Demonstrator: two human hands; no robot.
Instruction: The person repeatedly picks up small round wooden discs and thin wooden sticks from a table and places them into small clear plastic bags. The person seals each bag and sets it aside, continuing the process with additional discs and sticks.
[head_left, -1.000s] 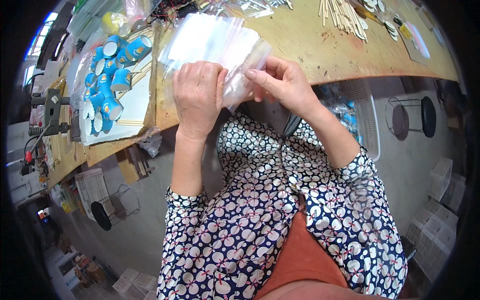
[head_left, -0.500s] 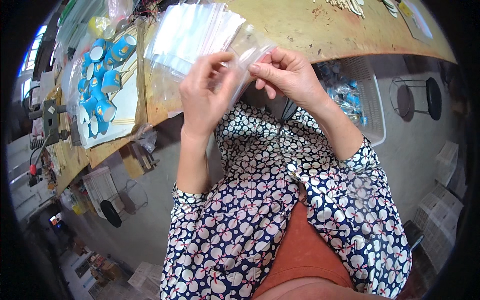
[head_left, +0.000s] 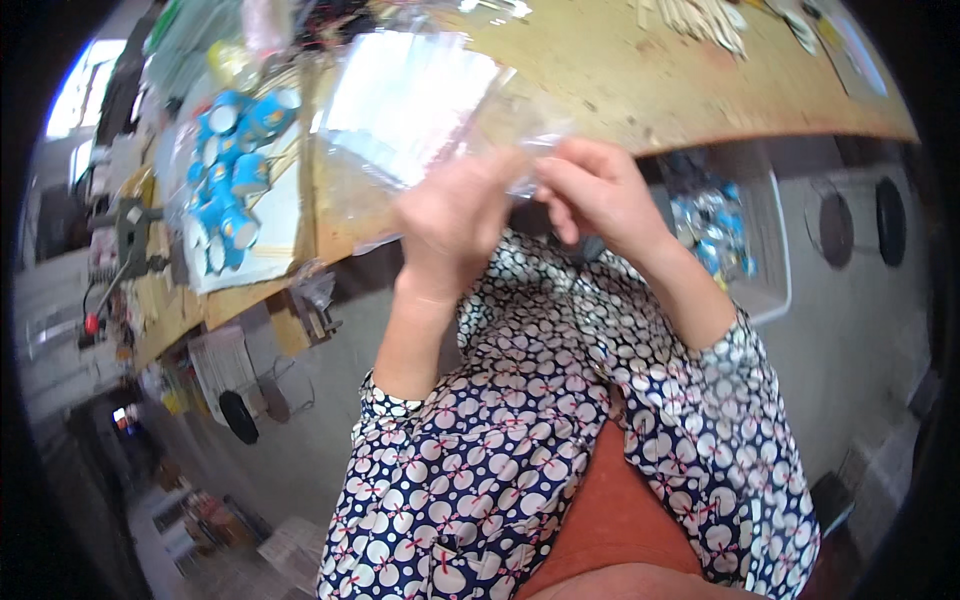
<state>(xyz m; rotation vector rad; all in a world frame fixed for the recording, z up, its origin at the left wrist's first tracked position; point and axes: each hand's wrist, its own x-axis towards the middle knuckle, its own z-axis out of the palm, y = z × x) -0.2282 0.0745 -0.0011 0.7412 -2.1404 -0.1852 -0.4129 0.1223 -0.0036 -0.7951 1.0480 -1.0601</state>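
My right hand is closed, its thumb and fingers pinching the edge of a clear plastic bag. Close beside it, my left hand is smeared by motion at the bag's near side. Its fingertips are too blurred to show whether they grip the film. Just beyond my left hand, a stack of clear plastic bags lies fanned out on the wooden table.
Several blue paper cups lie on white sheets at the left. Below the table's edge at right, a white plastic basket holds wrapped blue items. Flat wooden sticks lie at the far right. Dark stools stand on the floor.
My left hand has moved right, toward my right hand, and its fingers have come in to the bag. My right hand keeps its pinch. The whole view has shifted slightly.
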